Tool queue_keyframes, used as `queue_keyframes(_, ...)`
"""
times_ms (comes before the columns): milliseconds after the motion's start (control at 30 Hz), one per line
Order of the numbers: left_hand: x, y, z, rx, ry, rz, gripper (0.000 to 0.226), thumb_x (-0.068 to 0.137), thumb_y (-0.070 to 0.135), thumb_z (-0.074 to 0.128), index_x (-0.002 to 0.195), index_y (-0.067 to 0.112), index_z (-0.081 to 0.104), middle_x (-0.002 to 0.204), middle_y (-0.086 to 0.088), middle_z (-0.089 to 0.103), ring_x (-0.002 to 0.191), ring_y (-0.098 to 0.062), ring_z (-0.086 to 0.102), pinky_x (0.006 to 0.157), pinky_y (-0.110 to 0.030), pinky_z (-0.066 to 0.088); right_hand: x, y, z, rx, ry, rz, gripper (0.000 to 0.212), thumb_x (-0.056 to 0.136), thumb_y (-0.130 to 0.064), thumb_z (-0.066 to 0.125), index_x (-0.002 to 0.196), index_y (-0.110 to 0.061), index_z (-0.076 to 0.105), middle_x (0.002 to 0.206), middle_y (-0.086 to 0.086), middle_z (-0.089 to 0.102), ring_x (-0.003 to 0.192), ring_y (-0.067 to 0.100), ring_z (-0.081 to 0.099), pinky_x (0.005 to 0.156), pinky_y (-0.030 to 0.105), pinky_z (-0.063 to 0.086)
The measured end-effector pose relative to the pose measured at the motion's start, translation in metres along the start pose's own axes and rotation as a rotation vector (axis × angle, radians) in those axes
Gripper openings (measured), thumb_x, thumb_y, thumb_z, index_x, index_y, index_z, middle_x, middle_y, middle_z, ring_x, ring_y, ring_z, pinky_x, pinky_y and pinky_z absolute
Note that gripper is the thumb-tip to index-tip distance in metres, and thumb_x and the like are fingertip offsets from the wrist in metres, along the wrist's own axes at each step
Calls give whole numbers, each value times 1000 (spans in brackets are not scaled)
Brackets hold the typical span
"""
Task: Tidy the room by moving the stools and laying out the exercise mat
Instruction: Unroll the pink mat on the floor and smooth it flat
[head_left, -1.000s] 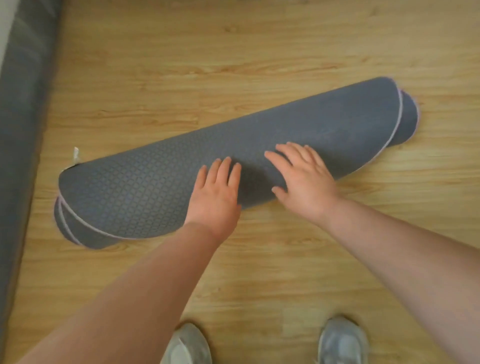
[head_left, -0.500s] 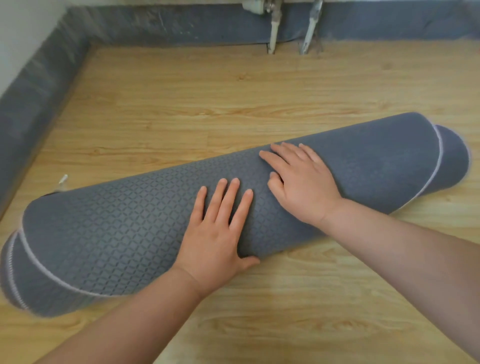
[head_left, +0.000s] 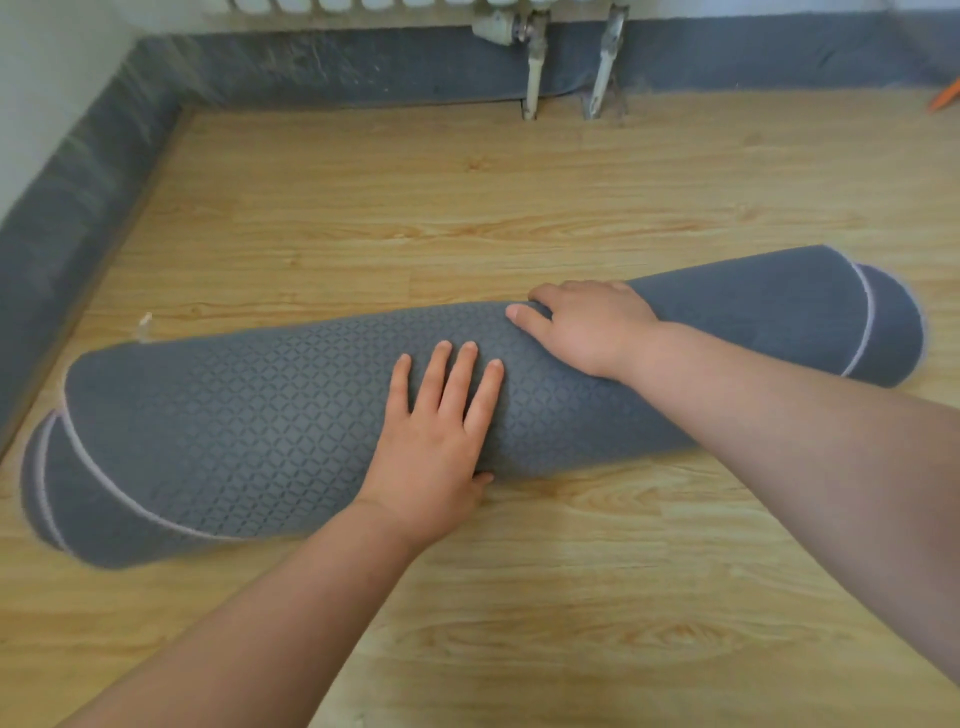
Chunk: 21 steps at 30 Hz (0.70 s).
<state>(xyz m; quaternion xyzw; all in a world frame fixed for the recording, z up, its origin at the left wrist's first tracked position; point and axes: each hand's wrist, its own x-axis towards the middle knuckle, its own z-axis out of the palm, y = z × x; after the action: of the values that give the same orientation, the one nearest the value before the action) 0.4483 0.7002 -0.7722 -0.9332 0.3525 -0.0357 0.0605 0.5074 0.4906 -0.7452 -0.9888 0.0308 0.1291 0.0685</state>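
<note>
The grey exercise mat (head_left: 249, 415) lies rolled up on the wooden floor, slanting from lower left to upper right, with a diamond texture and pale edge trim. My left hand (head_left: 441, 441) presses flat on the near side of the roll, fingers straight and spread. My right hand (head_left: 587, 322) rests on top of the roll just right of the left one. Its fingers curl over the far side out of sight, and its thumb lies on the mat. No stools are in view.
A grey baseboard (head_left: 78, 208) runs along the left wall and the back wall. Two radiator pipes (head_left: 535, 67) come down to the floor at the back. Bare wooden floor (head_left: 467, 208) stretches between the roll and the back wall. An orange object (head_left: 945, 96) pokes in at the far right.
The view has tilted up and the wall and pipes have come into sight. My right hand has moved up onto the roll's crest, its fingers now bent over the far side. My left hand stays flat.
</note>
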Motion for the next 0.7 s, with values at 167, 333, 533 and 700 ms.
queue_keyframes(167, 14, -14, -3, 7, -10, 75, 114, 57, 47, 81, 148, 16, 19, 149, -13, 36, 137, -34, 34, 109, -58, 28, -12, 15, -3, -12, 25, 20, 66, 92, -67, 18, 124, -23, 54, 124, 9, 61, 116, 30, 53, 90, 42, 37)
queue_keyframes(333, 28, -13, -16, -33, -10, 86, 96, 63, 37, 78, 144, 23, 27, 139, -4, 43, 127, -27, 44, 100, -48, 36, -23, 25, -10, 24, 13, 19, 61, 93, -63, 27, 130, -22, 51, 130, 8, 55, 121, 28, 48, 98, 42, 40)
queue_keyframes(533, 42, -10, -33, -89, 29, 68, 82, 62, 38, 74, 136, 32, 40, 121, 4, 55, 99, -23, 60, 78, -34, 43, -36, 36, -6, 149, 160, -25, 48, 95, -54, 36, 127, -24, 55, 126, 3, 56, 123, 24, 47, 103, 40, 36)
queue_keyframes(700, 65, -27, -53, -263, -111, 22, 94, 54, 50, 78, 138, 42, 36, 128, 9, 54, 107, -23, 60, 85, -34, 49, -46, 38, -20, 243, 476, -118, 42, 89, -53, 49, 113, -21, 64, 112, -3, 63, 113, 20, 52, 97, 35, 41)
